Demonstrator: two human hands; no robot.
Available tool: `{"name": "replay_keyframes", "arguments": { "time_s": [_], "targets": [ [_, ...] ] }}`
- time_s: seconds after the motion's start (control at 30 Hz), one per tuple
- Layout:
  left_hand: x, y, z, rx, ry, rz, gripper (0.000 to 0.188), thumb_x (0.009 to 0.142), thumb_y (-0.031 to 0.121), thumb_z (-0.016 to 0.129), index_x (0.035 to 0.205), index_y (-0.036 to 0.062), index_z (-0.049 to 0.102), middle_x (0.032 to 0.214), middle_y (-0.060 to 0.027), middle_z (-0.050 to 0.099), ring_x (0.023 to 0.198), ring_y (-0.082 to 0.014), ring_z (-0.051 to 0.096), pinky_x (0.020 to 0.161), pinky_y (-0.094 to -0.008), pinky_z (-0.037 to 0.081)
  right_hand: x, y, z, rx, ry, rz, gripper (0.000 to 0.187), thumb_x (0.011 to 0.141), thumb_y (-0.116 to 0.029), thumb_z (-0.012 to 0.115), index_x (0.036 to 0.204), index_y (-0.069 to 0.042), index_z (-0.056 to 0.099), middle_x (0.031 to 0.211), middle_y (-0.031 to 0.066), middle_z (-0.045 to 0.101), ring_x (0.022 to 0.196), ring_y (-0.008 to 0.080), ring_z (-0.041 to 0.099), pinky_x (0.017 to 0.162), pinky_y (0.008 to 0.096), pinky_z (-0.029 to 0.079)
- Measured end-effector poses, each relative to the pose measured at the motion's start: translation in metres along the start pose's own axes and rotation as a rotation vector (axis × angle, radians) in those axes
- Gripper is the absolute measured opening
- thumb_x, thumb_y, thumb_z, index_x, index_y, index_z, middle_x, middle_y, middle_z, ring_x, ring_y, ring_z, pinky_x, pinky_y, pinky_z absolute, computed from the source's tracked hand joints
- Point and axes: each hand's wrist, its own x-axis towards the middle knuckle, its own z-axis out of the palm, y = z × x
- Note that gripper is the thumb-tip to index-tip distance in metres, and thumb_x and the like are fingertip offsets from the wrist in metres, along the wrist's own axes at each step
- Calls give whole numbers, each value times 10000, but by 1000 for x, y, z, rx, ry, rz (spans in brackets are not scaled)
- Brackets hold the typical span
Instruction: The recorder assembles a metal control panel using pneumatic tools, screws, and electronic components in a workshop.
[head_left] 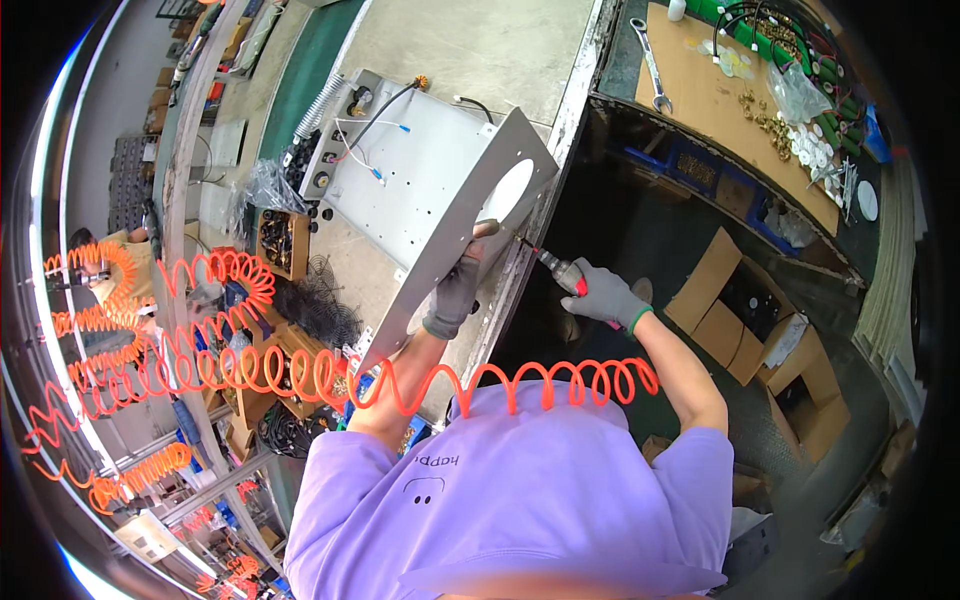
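A grey sheet-metal housing (395, 175) lies on the bench. Along its right side stands a flat panel (455, 220) with large round cutouts. My left hand (458, 295), in a grey glove, grips this panel near the upper cutout, its fingertips close to the panel's right edge. Wrapped in my gloved right hand (608, 297) is a power screwdriver (563, 272) with a red trigger. Its thin bit points up and left, and the tip is by the panel's right edge. Whether the bit touches a screw is too small to tell.
An orange coiled air hose (430, 385) stretches across in front of me. Connectors and loose wires (365, 160) sit at the housing's left end. A wrench (652, 65) and small fasteners (765, 125) lie on cardboard at the upper right. Open cartons (735, 300) stand below, on the right.
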Motion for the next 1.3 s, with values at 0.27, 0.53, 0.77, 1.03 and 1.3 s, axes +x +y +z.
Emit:
{"name": "replay_keyframes", "arguments": {
  "time_s": [0.27,0.53,0.77,1.03,1.3],
  "targets": [
    [1,-1,8,87,5,-9,287,933,297,519,920,34,635,1009,-98,673,937,-159,585,856,-315,429,-6,-7,-12,-53,-17,0,527,668,-367,625,1061,-61,452,918,209,618,873,394,605,761,463,476],
    [2,-10,7,29,16,70,261,937,217,510,1021,14,651,993,-70,675,907,-147,590,820,-285,444,-6,-6,-12,-31,-19,-17,525,672,-362,616,1072,-63,455,911,201,618,868,388,607,767,468,474],
    [2,0,8,103,5,-17,306,927,262,533,1025,-4,646,993,-74,676,914,-146,587,842,-299,443,-4,-5,-6,-31,-4,-10,533,677,-365,614,1083,-59,451,906,200,619,865,389,606,765,472,473],
    [2,5,8,204,4,-26,318,930,280,533,1016,1,660,982,-81,676,907,-156,588,851,-314,445,2,-6,-5,-23,12,-29,523,684,-361,607,1071,-46,447,908,204,618,866,393,605,764,470,474],
    [1,-1,11,148,45,10,349,936,324,495,1008,30,670,916,-17,652,799,-94,510,750,-266,408,0,-12,-15,-87,-30,-53,540,685,-359,600,1083,-29,446,914,200,623,875,382,610,771,460,479]
  ]
}}
